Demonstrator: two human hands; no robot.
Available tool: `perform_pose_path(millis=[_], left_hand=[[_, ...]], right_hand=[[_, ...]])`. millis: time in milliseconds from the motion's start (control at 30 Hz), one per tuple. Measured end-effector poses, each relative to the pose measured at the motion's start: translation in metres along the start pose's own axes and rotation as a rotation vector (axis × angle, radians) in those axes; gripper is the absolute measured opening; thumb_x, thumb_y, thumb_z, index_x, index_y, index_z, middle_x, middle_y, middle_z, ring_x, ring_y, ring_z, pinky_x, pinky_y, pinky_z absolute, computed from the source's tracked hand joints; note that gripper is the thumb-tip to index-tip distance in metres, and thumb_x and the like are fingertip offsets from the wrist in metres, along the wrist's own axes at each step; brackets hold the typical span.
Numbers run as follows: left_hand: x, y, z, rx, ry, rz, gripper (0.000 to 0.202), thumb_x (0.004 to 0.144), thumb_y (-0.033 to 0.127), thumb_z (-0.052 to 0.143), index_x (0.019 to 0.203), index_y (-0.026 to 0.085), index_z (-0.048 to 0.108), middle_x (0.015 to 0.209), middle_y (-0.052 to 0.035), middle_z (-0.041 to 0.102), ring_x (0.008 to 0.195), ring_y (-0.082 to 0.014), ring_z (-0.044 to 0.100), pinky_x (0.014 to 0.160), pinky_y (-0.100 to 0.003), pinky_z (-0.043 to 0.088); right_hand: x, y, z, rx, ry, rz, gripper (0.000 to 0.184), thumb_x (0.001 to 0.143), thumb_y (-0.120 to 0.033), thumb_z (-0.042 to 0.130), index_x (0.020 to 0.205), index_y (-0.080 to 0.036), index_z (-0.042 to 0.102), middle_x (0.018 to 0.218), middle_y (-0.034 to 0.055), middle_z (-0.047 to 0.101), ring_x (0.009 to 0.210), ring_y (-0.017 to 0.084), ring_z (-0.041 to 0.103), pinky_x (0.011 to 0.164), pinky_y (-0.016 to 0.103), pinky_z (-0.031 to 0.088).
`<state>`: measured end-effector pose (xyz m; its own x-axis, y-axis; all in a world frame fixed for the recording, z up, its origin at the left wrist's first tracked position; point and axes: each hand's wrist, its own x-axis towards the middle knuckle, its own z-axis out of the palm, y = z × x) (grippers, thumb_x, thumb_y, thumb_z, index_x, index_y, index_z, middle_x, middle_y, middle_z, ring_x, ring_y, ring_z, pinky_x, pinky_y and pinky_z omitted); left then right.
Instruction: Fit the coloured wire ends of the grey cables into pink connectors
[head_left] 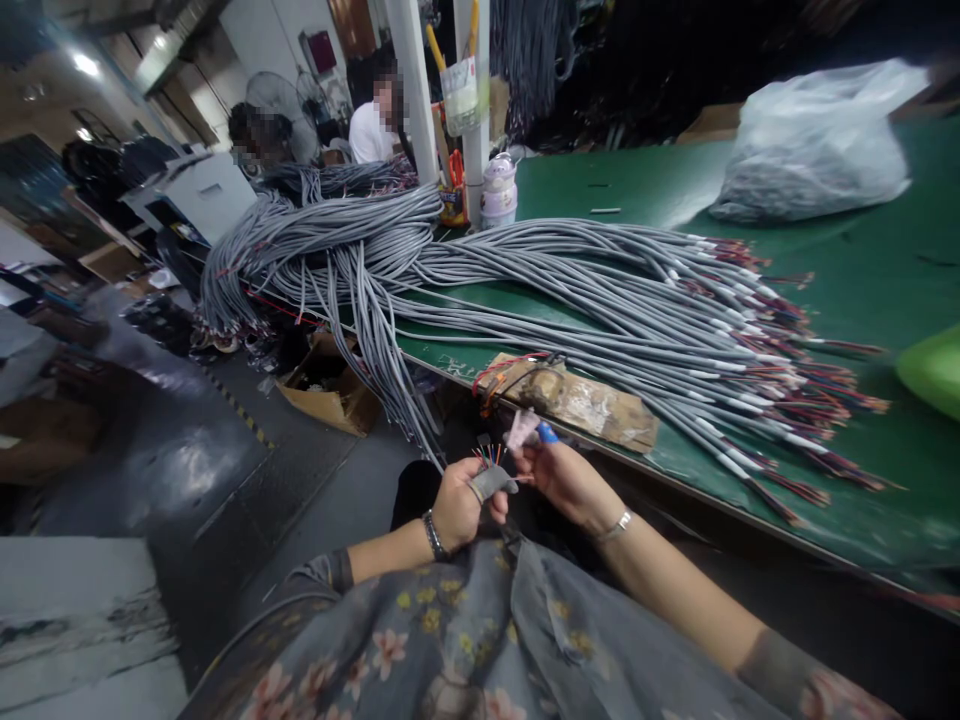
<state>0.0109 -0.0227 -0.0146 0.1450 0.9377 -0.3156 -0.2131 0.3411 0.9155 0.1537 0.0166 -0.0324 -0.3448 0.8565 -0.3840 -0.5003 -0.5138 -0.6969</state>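
My left hand (459, 503) is closed round the end of a grey cable (491, 481), whose thin coloured wires (487, 456) fan out above my taped finger. Just to its right, my right hand (564, 478) is closed in a pinch on a small tool with a blue tip (547, 433) and taped fingertips, held close to those wires. Both hands hover over my lap, below the edge of the green table (862, 270). A big heap of grey cables (570, 290) with stripped coloured ends (795, 400) lies across the table.
A taped cardboard strip (592, 405) sits at the table's near edge. A white plastic bag (817, 140) lies far right, jars (499, 190) by a white post (416, 90). An open cardboard box (330, 385) stands on the floor. Two people sit at the far left.
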Motion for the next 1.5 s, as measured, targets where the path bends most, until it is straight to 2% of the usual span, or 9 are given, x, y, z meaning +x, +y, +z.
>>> perform_pose_path(millis=[133,300,500,700,867,1000,1133,1300,1500], left_hand=[[0.001,0.009,0.008,-0.060,-0.009,-0.022,0.044,0.055,0.056,0.071,0.056,0.014,0.058,0.039,0.0015,0.051,0.029,-0.0077,0.042,0.033,-0.020,0.030],[0.003,0.012,0.011,-0.065,-0.019,-0.039,0.044,0.053,0.056,0.071,0.056,0.014,0.057,0.038,0.0020,0.050,0.029,-0.0071,0.040,0.032,-0.021,0.029],[0.006,0.008,0.011,-0.049,-0.040,-0.055,0.045,0.054,0.057,0.070,0.056,0.015,0.056,0.038,0.0021,0.049,0.029,-0.0072,0.040,0.033,-0.021,0.028],[0.008,0.004,0.009,-0.053,-0.058,-0.042,0.044,0.056,0.056,0.071,0.056,0.014,0.056,0.039,0.0012,0.051,0.030,-0.0075,0.040,0.034,-0.021,0.028],[0.007,0.004,0.008,-0.018,-0.048,-0.050,0.046,0.056,0.058,0.070,0.056,0.014,0.056,0.039,0.0015,0.050,0.030,-0.0076,0.041,0.034,-0.021,0.027],[0.003,0.006,0.007,0.016,-0.032,-0.050,0.045,0.057,0.059,0.069,0.056,0.015,0.056,0.039,0.0015,0.050,0.030,-0.0068,0.040,0.034,-0.021,0.028],[0.000,0.004,0.004,0.008,-0.028,-0.019,0.042,0.059,0.055,0.069,0.057,0.015,0.057,0.040,0.0011,0.052,0.031,-0.0071,0.041,0.034,-0.021,0.029],[0.002,0.000,0.003,0.010,0.012,0.028,0.042,0.061,0.055,0.069,0.059,0.015,0.058,0.041,0.0017,0.053,0.031,-0.0070,0.042,0.034,-0.020,0.029],[0.005,-0.001,0.005,0.021,0.035,0.058,0.042,0.065,0.055,0.067,0.057,0.015,0.056,0.042,0.0011,0.053,0.032,-0.0065,0.042,0.035,-0.020,0.029]], right_hand=[[0.006,-0.008,0.010,-0.009,-0.043,-0.070,0.050,0.056,-0.065,0.074,0.073,-0.018,0.067,0.056,-0.0024,0.054,0.050,0.010,0.044,0.048,0.024,0.038],[0.004,-0.006,0.013,0.022,-0.012,-0.146,0.045,0.060,-0.061,0.074,0.068,-0.018,0.065,0.054,-0.0030,0.054,0.048,0.009,0.042,0.046,0.023,0.036],[0.008,-0.005,0.010,0.136,-0.005,-0.058,0.033,0.068,-0.052,0.073,0.072,-0.020,0.067,0.058,-0.0017,0.060,0.049,0.011,0.049,0.046,0.023,0.042],[0.012,-0.003,0.012,0.196,0.034,-0.097,0.024,0.068,-0.044,0.077,0.070,-0.021,0.068,0.061,-0.0020,0.063,0.053,0.011,0.053,0.051,0.022,0.047],[0.009,-0.004,0.011,0.202,-0.010,-0.028,0.032,0.071,-0.052,0.071,0.079,-0.021,0.070,0.067,0.0005,0.066,0.057,0.013,0.057,0.052,0.024,0.047],[0.005,-0.007,0.011,0.196,-0.056,0.000,0.040,0.072,-0.060,0.065,0.077,-0.020,0.070,0.068,0.0014,0.065,0.057,0.012,0.056,0.051,0.023,0.046],[0.003,-0.009,0.012,0.145,-0.060,0.003,0.039,0.073,-0.058,0.064,0.077,-0.020,0.070,0.071,0.0027,0.066,0.057,0.012,0.055,0.052,0.024,0.044],[0.003,-0.009,0.015,0.056,0.001,-0.074,0.027,0.071,-0.047,0.070,0.074,-0.020,0.068,0.063,0.0009,0.061,0.052,0.013,0.049,0.050,0.026,0.040],[-0.002,-0.004,0.017,-0.166,0.223,-0.368,0.038,0.065,-0.058,0.072,0.059,-0.022,0.061,0.055,-0.0015,0.055,0.051,0.012,0.042,0.051,0.027,0.037]])
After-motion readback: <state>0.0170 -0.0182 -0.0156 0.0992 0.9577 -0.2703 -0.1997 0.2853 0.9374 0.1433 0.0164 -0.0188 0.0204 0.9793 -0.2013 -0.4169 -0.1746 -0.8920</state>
